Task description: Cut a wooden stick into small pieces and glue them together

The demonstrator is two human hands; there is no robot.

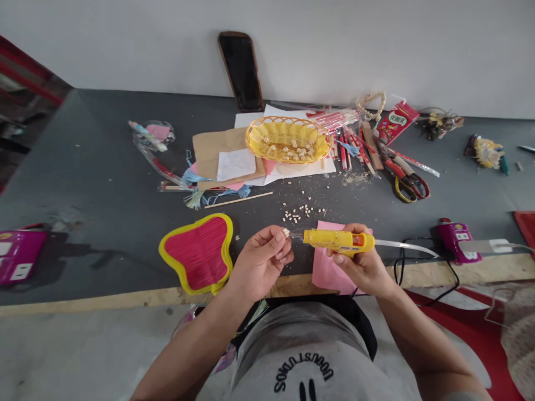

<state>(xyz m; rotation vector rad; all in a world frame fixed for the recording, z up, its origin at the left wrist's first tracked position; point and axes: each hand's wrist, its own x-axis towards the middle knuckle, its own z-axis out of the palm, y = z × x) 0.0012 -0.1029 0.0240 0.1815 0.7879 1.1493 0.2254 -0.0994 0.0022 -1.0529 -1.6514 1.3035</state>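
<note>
Between thumb and fingertips my left hand (pixel 263 256) pinches a small cluster of cut wooden pieces (pixel 286 232). My right hand (pixel 361 262) is wrapped round a yellow glue gun (pixel 334 239), its nozzle pointing left, close to the cluster. A clear glue stick (pixel 405 245) trails out of the gun's back end. Beyond my hands, several loose pale pieces (pixel 298 213) are scattered on the grey table. A yellow woven basket (pixel 288 125) behind them holds several similar small clusters. Left of my left hand lies a butterfly-wing-shaped piece (pixel 196 253), magenta with a yellow rim.
Pink paper (pixel 324 267) lies under the glue gun. Scissors (pixel 407 178), red-and-white sticks (pixel 359 147) and a red packet (pixel 397 120) are at the back right. A purple power socket (pixel 453 242) with cables stands right. A phone (pixel 241 69) leans on the wall.
</note>
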